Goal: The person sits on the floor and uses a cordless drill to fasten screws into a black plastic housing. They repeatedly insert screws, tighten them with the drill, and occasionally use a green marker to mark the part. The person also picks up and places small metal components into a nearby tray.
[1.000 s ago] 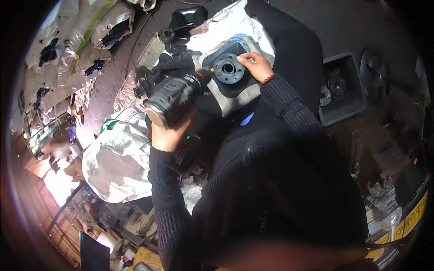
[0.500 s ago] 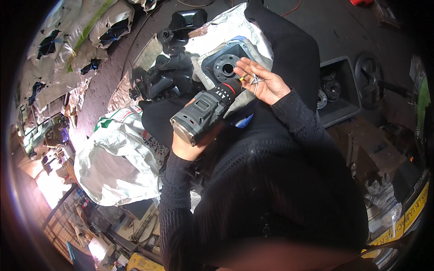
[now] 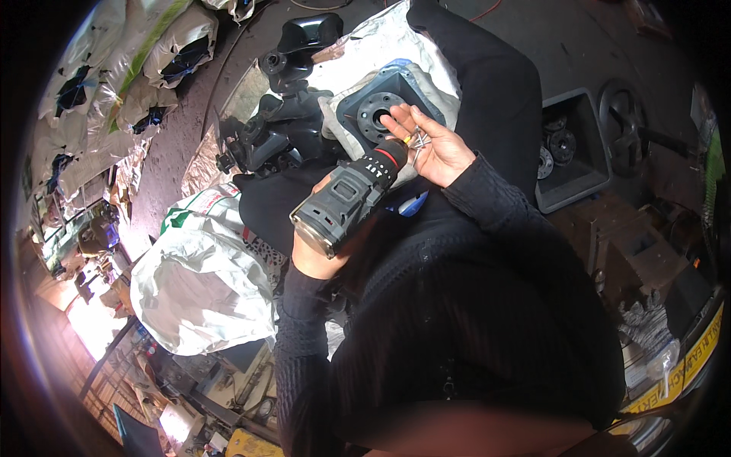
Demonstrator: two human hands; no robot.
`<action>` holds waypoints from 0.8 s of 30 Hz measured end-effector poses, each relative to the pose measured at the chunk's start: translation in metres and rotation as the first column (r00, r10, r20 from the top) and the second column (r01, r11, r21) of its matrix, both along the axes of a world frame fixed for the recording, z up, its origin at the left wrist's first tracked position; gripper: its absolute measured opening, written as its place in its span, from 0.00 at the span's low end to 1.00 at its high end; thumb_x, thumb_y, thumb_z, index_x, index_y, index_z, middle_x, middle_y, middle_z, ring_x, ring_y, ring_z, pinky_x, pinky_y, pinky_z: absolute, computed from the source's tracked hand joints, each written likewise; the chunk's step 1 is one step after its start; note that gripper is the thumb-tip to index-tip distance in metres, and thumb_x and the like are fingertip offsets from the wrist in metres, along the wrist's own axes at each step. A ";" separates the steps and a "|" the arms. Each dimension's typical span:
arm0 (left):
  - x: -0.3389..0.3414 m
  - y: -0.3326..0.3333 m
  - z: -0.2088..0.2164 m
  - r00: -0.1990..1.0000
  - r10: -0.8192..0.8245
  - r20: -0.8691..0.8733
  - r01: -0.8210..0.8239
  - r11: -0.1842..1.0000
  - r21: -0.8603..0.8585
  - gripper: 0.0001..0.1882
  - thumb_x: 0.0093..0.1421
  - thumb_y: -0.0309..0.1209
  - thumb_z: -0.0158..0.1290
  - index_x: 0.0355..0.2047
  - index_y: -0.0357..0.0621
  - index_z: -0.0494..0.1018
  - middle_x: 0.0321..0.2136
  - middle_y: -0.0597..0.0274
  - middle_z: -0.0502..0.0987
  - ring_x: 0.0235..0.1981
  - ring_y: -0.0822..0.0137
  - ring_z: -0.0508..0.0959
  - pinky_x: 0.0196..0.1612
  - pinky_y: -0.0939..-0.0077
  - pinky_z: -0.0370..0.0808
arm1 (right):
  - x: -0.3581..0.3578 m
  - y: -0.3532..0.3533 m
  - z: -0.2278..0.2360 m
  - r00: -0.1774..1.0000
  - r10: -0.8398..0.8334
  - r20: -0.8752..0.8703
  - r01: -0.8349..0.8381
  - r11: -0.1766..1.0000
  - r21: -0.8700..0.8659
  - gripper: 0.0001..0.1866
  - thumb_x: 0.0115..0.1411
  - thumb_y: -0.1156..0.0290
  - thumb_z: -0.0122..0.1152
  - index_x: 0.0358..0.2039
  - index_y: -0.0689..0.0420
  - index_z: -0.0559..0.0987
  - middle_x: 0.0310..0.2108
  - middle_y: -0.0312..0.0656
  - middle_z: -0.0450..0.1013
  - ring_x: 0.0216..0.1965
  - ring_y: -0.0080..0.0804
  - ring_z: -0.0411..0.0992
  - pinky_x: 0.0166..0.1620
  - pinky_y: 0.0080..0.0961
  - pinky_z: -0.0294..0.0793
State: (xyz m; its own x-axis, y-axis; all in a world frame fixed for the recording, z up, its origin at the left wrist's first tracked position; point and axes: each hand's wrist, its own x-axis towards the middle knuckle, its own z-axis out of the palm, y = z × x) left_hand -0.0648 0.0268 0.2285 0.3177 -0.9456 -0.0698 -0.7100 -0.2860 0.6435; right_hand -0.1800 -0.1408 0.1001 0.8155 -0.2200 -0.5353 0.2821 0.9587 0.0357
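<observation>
My left hand (image 3: 314, 257) is wrapped round a grey-and-black cordless drill (image 3: 344, 199) with a red ring near its chuck. The drill points up and to the right, and its yellow-tipped end meets my right fingers. Palm up, my right hand (image 3: 445, 158) holds several thin silver screws (image 3: 420, 142) across its half-curled fingers. Just beyond both hands lies a dark square housing (image 3: 349, 114) with a round, holed flange (image 3: 368, 114) in its middle. It rests on a pale cloth (image 3: 333, 126) over my lap; my right fingertips cover part of the flange.
Black moulded parts (image 3: 278, 126) are piled left of the housing. A white sack (image 3: 202, 297) stands at my left. To the right a grey bin (image 3: 575, 190) holds round flanges (image 3: 562, 145), beside a black handwheel (image 3: 620, 114). Filled plastic bags (image 3: 137, 61) line the far left.
My right hand has come slightly left and nearer to me, bringing the screws closer to the drill's tip. The drill has shifted a little to the right and toward me.
</observation>
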 end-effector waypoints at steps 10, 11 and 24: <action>-0.007 0.006 -0.003 0.995 0.086 -0.060 -0.080 0.993 0.090 0.21 0.48 0.25 0.60 0.45 0.45 0.73 0.52 0.56 0.71 0.48 0.60 0.76 0.47 0.71 0.76 | 0.004 0.015 -0.011 0.989 0.077 -0.122 -0.081 0.996 -0.030 0.15 0.64 0.61 0.53 0.45 0.58 0.73 0.45 0.41 0.74 0.53 0.34 0.70 0.51 0.30 0.74; -0.006 0.006 -0.002 0.993 0.098 -0.062 -0.092 0.992 0.090 0.21 0.48 0.25 0.60 0.45 0.45 0.73 0.52 0.56 0.71 0.48 0.59 0.76 0.47 0.71 0.75 | 0.002 0.017 -0.014 0.987 0.097 -0.131 -0.103 0.994 -0.036 0.17 0.64 0.60 0.53 0.46 0.58 0.73 0.44 0.40 0.74 0.51 0.33 0.71 0.50 0.29 0.75; 0.042 0.002 0.002 0.982 0.167 -0.087 -0.142 0.959 0.244 0.23 0.48 0.26 0.60 0.46 0.39 0.72 0.43 0.52 0.76 0.43 0.54 0.78 0.46 0.68 0.73 | 0.004 0.014 -0.065 0.783 -0.056 -0.620 -0.210 0.914 -0.347 0.18 0.58 0.60 0.63 0.43 0.58 0.76 0.18 0.21 0.56 0.15 0.09 0.47 0.19 0.11 0.48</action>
State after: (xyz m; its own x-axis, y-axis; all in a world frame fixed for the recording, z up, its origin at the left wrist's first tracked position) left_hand -0.0232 0.0293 0.2304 0.4376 -0.8382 -0.3255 -0.5769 -0.5394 0.6134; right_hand -0.1755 -0.1273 0.0349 0.3711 -0.4617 -0.8057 0.0404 0.8749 -0.4827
